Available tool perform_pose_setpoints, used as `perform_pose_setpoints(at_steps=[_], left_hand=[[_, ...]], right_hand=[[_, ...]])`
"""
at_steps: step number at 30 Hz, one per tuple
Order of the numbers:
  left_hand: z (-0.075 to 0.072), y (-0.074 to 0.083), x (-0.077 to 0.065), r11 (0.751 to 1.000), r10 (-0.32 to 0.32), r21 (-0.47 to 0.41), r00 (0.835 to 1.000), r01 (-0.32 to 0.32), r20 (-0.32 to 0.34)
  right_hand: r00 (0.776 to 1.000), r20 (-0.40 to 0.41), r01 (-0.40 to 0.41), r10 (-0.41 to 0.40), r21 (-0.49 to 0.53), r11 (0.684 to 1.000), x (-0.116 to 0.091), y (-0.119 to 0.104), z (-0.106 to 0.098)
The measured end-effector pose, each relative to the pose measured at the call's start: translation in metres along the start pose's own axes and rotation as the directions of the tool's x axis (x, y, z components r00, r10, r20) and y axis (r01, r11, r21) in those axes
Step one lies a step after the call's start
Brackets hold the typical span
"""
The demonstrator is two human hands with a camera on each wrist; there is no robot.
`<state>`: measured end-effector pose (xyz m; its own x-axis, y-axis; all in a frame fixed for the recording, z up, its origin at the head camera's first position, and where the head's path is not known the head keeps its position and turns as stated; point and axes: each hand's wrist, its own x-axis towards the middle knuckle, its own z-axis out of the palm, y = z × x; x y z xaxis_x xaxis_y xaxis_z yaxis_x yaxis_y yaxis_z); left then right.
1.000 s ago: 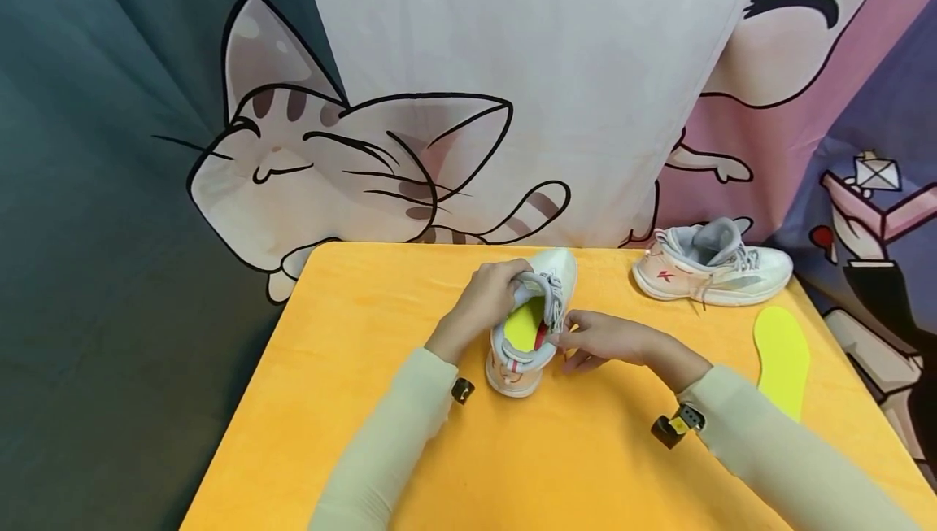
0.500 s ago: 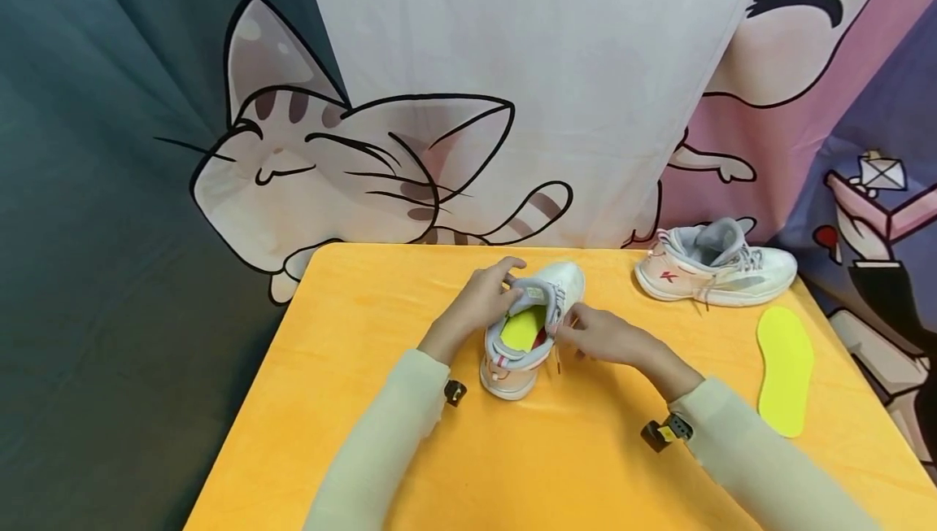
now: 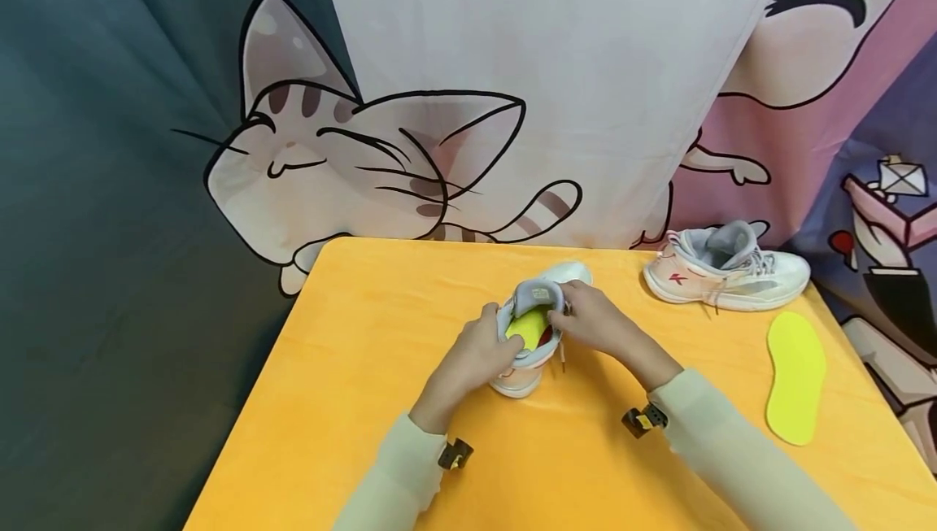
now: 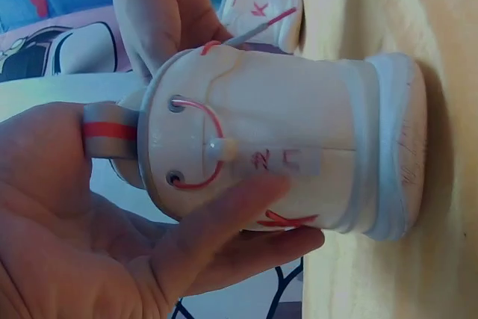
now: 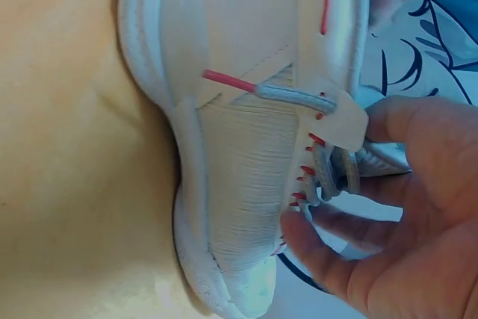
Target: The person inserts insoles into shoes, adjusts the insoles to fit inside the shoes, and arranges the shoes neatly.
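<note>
A white sneaker (image 3: pixel 521 376) stands on the table, toe pointing away, with a yellow insole (image 3: pixel 529 326) visible inside its opening. My left hand (image 3: pixel 476 356) grips the collar near the heel, its thumb over the rim and fingers along the outer left side. On the other side, my right hand (image 3: pixel 596 319) holds the upper edge beside the tongue (image 3: pixel 538 293), thumb at the opening. In the right wrist view, its fingers lie around the grey laces (image 5: pixel 325 173), and a loose lace end (image 5: pixel 231 81) hangs down the side. The toe is partly hidden by the right hand.
A second white sneaker (image 3: pixel 732 275) lies at the back right of the yellow table (image 3: pixel 344 401), toe to the right. Near the right edge is a loose yellow insole (image 3: pixel 796 376). A curtain (image 3: pixel 600 67) with printed cartoon figures hangs behind the table.
My left hand has moved from beside the tongue back toward the heel and taken hold of the collar. The right hand has shifted forward from the side onto the edge by the tongue.
</note>
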<state>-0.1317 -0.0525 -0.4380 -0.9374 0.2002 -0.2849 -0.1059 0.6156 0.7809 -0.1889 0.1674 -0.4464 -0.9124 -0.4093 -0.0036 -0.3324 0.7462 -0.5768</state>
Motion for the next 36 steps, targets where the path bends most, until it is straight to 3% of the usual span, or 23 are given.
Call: perform_pose_setpoints(at_steps=[10,18,26,31,36], left_hand=[[-0.024,0.006,0.009,0.998,0.02,0.057,1.0,-0.02,-0.004],[-0.042,0.008,0.025,0.953,0.126,0.282,0.99,-0.106,-0.056],[-0.052,-0.003,0.04,0.962,0.172,0.216,0.985,-0.168,0.003],[-0.055,-0.01,0.048,0.97,0.183,0.152,0.981,-0.189,0.058],[-0.055,-0.015,0.054,0.97,0.175,0.155,0.982,-0.185,0.077]], right_hand=[[0.997,-0.003,-0.073,0.073,0.085,0.994,-0.001,-0.002,-0.01],[0.986,-0.001,-0.164,0.165,0.144,0.976,-0.009,-0.003,-0.005],[0.995,-0.037,-0.094,0.096,0.031,0.995,-0.003,-0.004,-0.002],[0.998,0.002,-0.07,0.07,-0.009,0.998,0.003,-0.01,-0.008],[0.997,0.07,-0.022,0.023,-0.002,1.0,0.007,-0.015,-0.02]])
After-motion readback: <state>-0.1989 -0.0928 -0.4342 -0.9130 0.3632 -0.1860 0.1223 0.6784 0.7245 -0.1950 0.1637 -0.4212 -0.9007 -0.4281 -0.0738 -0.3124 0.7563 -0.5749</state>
